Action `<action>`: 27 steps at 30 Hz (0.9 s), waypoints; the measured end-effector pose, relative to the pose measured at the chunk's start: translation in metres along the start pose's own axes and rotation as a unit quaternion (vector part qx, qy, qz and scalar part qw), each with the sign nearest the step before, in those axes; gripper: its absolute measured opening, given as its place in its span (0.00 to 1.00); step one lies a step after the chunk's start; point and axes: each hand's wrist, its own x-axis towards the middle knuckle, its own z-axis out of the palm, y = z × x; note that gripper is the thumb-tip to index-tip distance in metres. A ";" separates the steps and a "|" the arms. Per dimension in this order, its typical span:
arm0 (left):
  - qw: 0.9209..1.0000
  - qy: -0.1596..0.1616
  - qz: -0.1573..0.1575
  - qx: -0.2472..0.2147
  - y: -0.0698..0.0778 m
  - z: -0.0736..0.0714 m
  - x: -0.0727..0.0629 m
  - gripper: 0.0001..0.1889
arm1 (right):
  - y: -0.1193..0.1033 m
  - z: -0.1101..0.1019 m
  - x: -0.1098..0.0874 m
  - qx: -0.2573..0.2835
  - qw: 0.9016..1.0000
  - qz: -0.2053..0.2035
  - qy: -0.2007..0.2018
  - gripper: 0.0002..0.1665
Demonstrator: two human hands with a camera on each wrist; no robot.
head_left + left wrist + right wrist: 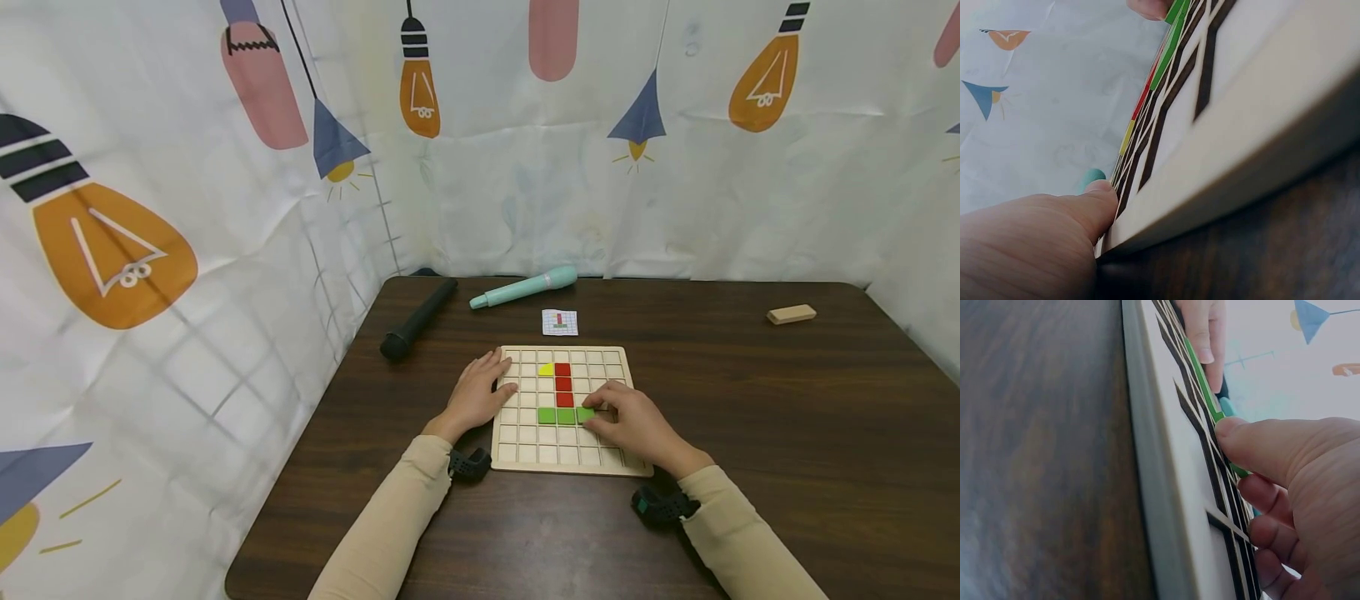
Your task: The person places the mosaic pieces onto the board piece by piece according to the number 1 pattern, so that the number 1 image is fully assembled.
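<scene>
A pale wooden grid board (pixel 517 454) lies on the table. In it, three red square tiles (pixel 563 384) form a column, with a yellow tile (pixel 547 370) left of the top one. Below them runs a row of green square tiles (pixel 557 416). My right hand (pixel 633 421) pinches the rightmost green tile (pixel 584 414) between thumb and fingers; the right wrist view shows the thumb (pixel 1254 440) at its edge. My left hand (pixel 476 396) rests on the board's left edge, fingers extended; its thumb (pixel 1094 203) touches the rim in the left wrist view.
Behind the board lies a small card (pixel 559 322) printed with a coloured grid pattern. A black microphone-shaped object (pixel 420 319) and a teal one (pixel 523 288) lie at the back left. A small wooden block (pixel 791 314) is at the back right of the dark table (pixel 750 400).
</scene>
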 end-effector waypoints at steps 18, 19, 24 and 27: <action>1.000 0.004 0.006 -0.002 -0.002 0.002 0.000 0.31 | 0.000 0.001 -0.002 0.011 1.000 0.009 -0.006 0.10; 1.000 0.004 0.006 -0.003 -0.001 0.002 0.000 0.31 | 0.001 0.001 -0.002 0.013 1.000 0.009 -0.007 0.10; 1.000 0.006 0.003 -0.002 0.001 0.000 0.001 0.31 | 0.002 0.000 -0.001 0.014 1.000 0.007 -0.006 0.13; 1.000 0.006 0.000 -0.001 0.000 0.000 0.000 0.31 | 0.002 0.000 -0.001 0.018 1.000 0.004 -0.007 0.14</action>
